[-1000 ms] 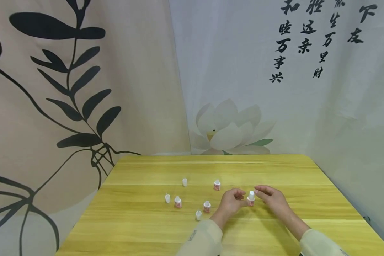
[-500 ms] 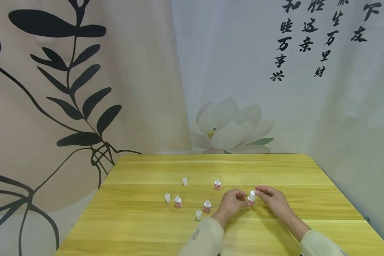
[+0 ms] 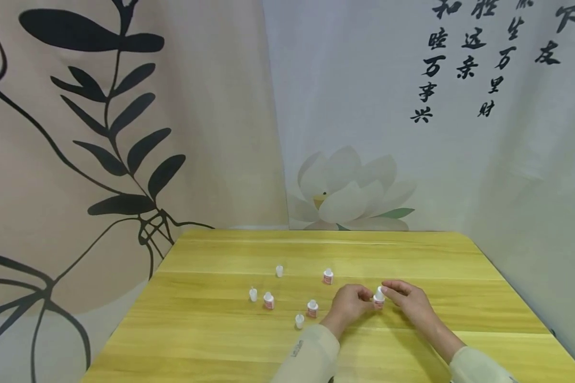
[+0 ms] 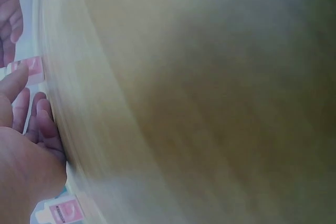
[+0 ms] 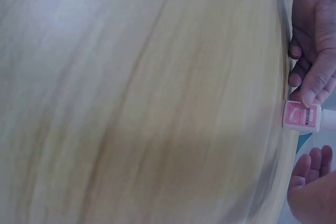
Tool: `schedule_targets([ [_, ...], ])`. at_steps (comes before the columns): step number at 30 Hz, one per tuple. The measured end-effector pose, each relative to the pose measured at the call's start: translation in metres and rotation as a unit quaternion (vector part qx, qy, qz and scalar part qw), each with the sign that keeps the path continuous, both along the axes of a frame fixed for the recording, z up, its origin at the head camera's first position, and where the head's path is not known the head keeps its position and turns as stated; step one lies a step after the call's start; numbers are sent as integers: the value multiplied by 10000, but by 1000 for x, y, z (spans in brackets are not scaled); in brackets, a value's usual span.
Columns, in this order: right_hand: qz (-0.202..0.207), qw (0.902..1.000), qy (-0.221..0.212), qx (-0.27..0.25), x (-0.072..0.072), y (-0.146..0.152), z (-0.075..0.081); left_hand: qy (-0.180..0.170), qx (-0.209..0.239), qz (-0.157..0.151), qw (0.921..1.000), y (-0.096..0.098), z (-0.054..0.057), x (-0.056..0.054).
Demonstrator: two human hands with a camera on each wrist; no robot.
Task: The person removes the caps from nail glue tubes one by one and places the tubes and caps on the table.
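Observation:
My left hand (image 3: pixel 348 307) grips a small white bottle (image 3: pixel 378 302) with a pink label, holding it upright over the table's right half. In the left wrist view its thumb lies against that bottle's label (image 4: pixel 34 70). My right hand (image 3: pixel 409 299) comes from the other side, thumb and index fingertips at the white cap (image 3: pixel 378 292) on top. The right wrist view shows its other fingers (image 5: pixel 315 163) loosely bent beside the bottle; its thumb is out of that view.
Three similar uncapped bottles stand left of my hands: one behind (image 3: pixel 328 276), one near my left wrist (image 3: pixel 312 308), one farther left (image 3: pixel 268 301). Three loose white caps (image 3: pixel 279 271) are on the wooden table (image 3: pixel 211 330). A printed curtain (image 3: pixel 220 133) hangs behind the table.
The view has shifted slightly. Both hands stay at the same bottle, and its top sits a little lower between the fingers. The other bottles and loose caps have not moved on the table.

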State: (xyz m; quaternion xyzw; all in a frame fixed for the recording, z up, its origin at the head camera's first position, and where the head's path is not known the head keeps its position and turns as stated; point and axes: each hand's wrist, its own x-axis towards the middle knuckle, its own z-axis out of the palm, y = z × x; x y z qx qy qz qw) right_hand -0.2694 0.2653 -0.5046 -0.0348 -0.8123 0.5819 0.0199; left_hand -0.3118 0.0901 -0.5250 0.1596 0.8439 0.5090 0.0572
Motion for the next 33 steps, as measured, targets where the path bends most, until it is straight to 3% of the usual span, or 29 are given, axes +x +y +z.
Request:
schedule_targets([
  [13, -35, 10000, -66, -2, -2, 0, -4, -36, -395, -14, 9992, 1, 2, -1],
  [26, -39, 10000, -77, 26, -1, 3, -4, -315, 103, -127, 9994, -3, 3, 0],
  [33, -49, 9999, -127, 44, -1, 2, -3, -179, 120, -166, 9996, -4, 1, -1],
])
